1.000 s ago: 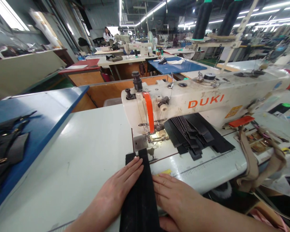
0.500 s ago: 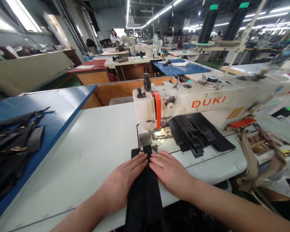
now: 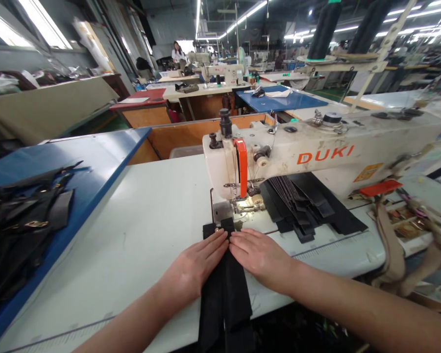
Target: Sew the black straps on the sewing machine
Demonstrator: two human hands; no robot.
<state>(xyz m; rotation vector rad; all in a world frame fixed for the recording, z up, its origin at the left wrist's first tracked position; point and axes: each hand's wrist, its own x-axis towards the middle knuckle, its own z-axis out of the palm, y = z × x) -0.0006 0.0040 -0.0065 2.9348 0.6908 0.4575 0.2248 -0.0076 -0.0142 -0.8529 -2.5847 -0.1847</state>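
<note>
A black fabric strip (image 3: 237,299) with a seam or gap down its middle lies lengthwise on the white sewing table, its lower end hanging past the front edge. A small shiny metal piece sits at its top end. My left hand (image 3: 191,267) lies on the strip's left side, fingers stretched out and together, tips pressing near the top. From the right, my right hand (image 3: 260,255) rests flat with its fingertips on the strip, almost meeting the left ones. Just beyond the strip's top is the sewing machine's (image 3: 272,152) lit presser foot and needle area. Both thumbs are mostly hidden.
Under the machine arm lies a fanned stack of black fabric pieces (image 3: 297,206). A blue table (image 3: 106,162) on the left bears a pile of black strips with metal parts (image 3: 25,220). Thread cones (image 3: 325,32) stand behind; a parts tray (image 3: 407,220) is at right.
The view has shifted slightly, so the machine and tables appear a little displaced. My hands stay on the strip near its top, with the fingertips slightly closer together.
</note>
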